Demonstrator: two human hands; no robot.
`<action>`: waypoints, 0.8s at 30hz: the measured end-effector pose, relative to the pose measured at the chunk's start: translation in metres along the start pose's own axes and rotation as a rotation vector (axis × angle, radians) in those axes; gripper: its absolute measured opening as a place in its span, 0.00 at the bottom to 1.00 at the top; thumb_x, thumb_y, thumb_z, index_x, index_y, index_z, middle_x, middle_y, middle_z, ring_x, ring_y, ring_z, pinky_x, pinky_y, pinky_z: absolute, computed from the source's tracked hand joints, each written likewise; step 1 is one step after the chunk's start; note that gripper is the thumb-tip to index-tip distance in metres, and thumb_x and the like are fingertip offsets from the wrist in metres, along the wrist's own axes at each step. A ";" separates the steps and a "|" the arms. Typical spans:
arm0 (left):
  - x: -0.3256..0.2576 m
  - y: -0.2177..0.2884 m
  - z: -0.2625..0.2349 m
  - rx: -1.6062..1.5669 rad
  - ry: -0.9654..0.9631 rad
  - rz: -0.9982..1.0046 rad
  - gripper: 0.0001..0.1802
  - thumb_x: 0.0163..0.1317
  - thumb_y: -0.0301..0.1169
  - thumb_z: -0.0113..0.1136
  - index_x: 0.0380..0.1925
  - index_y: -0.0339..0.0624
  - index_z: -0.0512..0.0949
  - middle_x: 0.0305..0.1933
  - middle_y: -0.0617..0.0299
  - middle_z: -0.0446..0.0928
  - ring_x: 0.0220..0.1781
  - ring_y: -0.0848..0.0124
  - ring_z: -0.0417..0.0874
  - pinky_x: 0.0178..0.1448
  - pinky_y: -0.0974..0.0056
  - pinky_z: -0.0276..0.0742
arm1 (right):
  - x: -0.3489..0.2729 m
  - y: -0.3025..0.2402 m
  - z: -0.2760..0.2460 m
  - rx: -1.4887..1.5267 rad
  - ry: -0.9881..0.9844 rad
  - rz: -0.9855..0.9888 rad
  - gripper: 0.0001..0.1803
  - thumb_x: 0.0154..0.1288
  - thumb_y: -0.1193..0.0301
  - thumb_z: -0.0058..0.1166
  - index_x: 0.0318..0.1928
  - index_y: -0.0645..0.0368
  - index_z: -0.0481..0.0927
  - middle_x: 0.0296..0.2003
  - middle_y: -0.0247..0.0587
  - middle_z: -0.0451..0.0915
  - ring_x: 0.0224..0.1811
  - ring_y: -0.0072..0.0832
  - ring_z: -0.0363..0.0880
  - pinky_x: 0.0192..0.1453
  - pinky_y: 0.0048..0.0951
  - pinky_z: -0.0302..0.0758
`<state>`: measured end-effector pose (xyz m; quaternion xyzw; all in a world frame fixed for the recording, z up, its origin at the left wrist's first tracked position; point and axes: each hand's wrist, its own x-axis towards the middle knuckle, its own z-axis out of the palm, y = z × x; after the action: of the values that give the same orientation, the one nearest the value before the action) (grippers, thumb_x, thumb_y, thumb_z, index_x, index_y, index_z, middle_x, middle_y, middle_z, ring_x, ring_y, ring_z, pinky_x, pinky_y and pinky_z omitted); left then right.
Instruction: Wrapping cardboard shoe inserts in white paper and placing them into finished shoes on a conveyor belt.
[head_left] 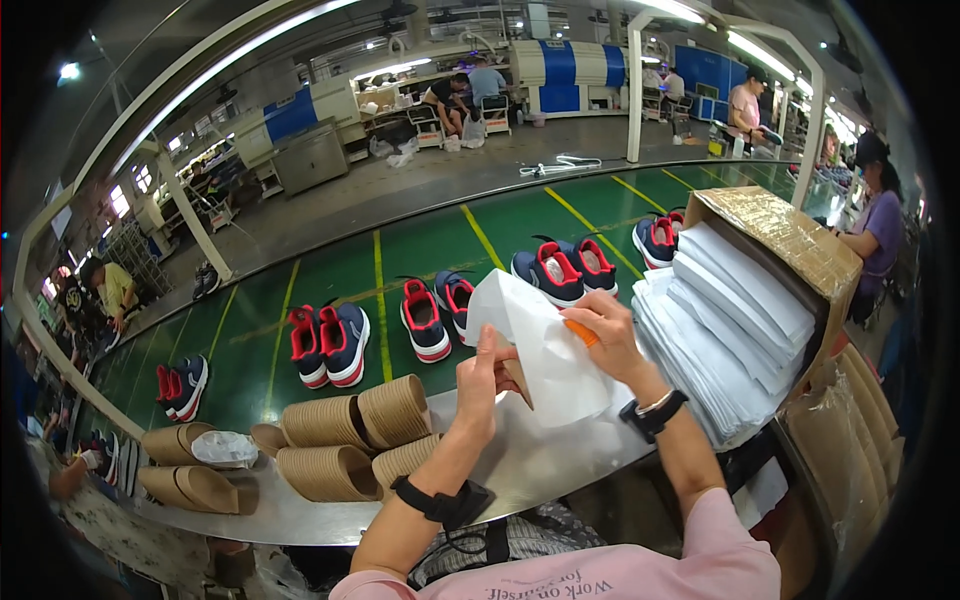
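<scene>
In front of my chest, above the metal ledge, my two hands hold a white tissue paper sheet [560, 375]. My left hand [482, 378], thumb up, grips a piece of brown cardboard [518, 376] together with the sheet's left side; the cardboard is partly hidden by the paper. With fingers bent, my right hand [612, 335] pinches the sheet's upper right part. Something orange [581, 332] sits at its fingertips, perhaps a finger cover. Just beyond the paper stands a pair of navy sneakers [455, 298] with red lining, partly covered by the sheet.
A green conveyor belt [340, 275] with yellow lines carries several sneaker pairs [332, 343]. Nested brown cardboard rolls [325, 422] stand on the metal ledge [480, 480] at left. A tipped carton [790, 235] with stacked white paper [710, 340] is close on my right. Co-workers work farther off.
</scene>
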<state>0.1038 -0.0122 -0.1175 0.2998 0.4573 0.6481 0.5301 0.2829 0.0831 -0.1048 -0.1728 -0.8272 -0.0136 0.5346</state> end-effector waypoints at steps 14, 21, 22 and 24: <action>0.002 -0.039 -0.027 0.631 0.076 0.145 0.13 0.54 0.33 0.68 0.27 0.32 0.82 0.24 0.67 0.79 0.23 0.83 0.72 0.25 0.73 0.67 | -0.043 -0.028 0.032 0.556 -0.508 0.330 0.15 0.52 0.70 0.66 0.38 0.59 0.75 0.29 0.35 0.72 0.32 0.26 0.71 0.36 0.26 0.69; -0.001 -0.044 -0.042 0.571 0.166 0.032 0.15 0.52 0.36 0.69 0.26 0.32 0.81 0.25 0.64 0.80 0.22 0.81 0.75 0.24 0.72 0.69 | -0.092 -0.019 0.063 0.851 -0.159 0.797 0.02 0.60 0.78 0.56 0.31 0.62 0.77 0.27 0.31 0.76 0.30 0.17 0.71 0.35 0.20 0.68; -0.004 -0.042 -0.040 0.528 0.172 0.052 0.15 0.53 0.37 0.69 0.25 0.33 0.80 0.24 0.65 0.79 0.23 0.81 0.75 0.26 0.72 0.69 | -0.098 -0.015 0.063 0.939 0.031 1.024 0.02 0.62 0.78 0.53 0.32 0.61 0.78 0.28 0.30 0.76 0.30 0.16 0.71 0.35 0.19 0.69; -0.013 -0.036 -0.038 0.488 0.182 0.072 0.16 0.54 0.38 0.69 0.24 0.34 0.79 0.23 0.66 0.78 0.24 0.81 0.75 0.27 0.72 0.70 | -0.108 -0.007 0.062 1.019 0.114 1.099 0.07 0.67 0.76 0.45 0.38 0.60 0.78 0.32 0.33 0.78 0.33 0.20 0.76 0.40 0.20 0.74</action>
<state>0.0886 -0.0342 -0.1639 0.3754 0.6349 0.5612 0.3755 0.2664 0.0594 -0.2263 -0.2913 -0.4967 0.6309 0.5200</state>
